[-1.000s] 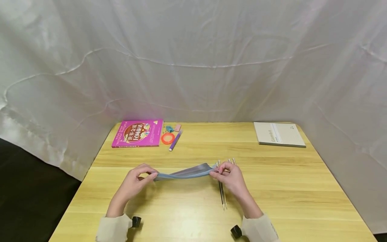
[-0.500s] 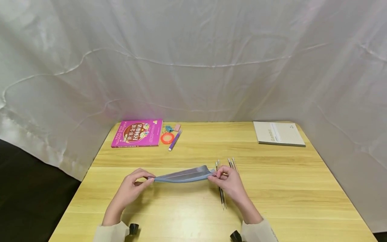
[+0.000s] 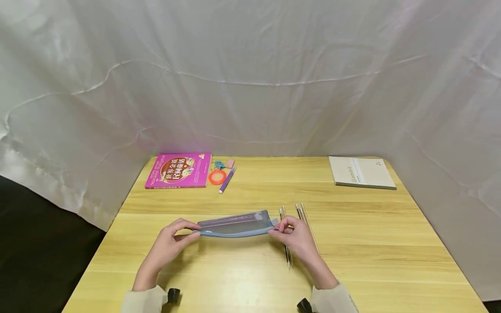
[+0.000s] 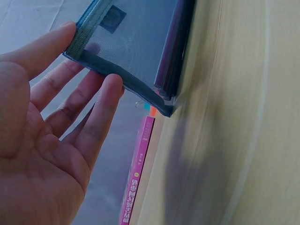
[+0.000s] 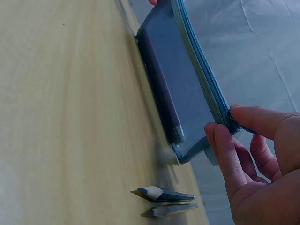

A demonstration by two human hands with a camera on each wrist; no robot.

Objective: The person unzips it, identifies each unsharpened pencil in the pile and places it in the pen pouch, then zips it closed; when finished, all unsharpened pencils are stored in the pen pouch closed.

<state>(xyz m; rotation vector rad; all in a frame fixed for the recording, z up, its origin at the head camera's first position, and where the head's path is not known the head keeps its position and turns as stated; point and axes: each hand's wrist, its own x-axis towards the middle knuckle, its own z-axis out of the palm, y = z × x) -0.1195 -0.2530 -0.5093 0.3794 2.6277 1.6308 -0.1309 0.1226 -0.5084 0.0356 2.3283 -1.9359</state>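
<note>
A blue-grey mesh zip pencil pouch [image 3: 235,225] is stretched between both hands, close over the table. Its zip edge faces the person, and several pencils [image 5: 161,86] lie inside along the opposite edge. My left hand [image 3: 166,248] pinches the pouch's left corner at the zip end between thumb and fingers. At the other end, my right hand [image 3: 298,239] pinches the zip's right end with thumb and fingertips. Beside and partly beneath the right hand lie loose pencils [image 3: 288,257], their points toward the person. More pencils [image 3: 309,224] lie just right of these, partly hidden by that hand.
Back left on the wooden table [image 3: 242,282] is a pink book [image 3: 178,171]. Next to it are an orange tape roll [image 3: 217,177], a purple marker [image 3: 227,180], a pink eraser [image 3: 230,163] and a small teal item [image 3: 219,165]. A pale notebook [image 3: 362,172] lies back right.
The pouch has untwisted and flattened, so its mesh side and the pencils inside now show. Both hands have shifted slightly toward the person, the left one also a little leftward.
</note>
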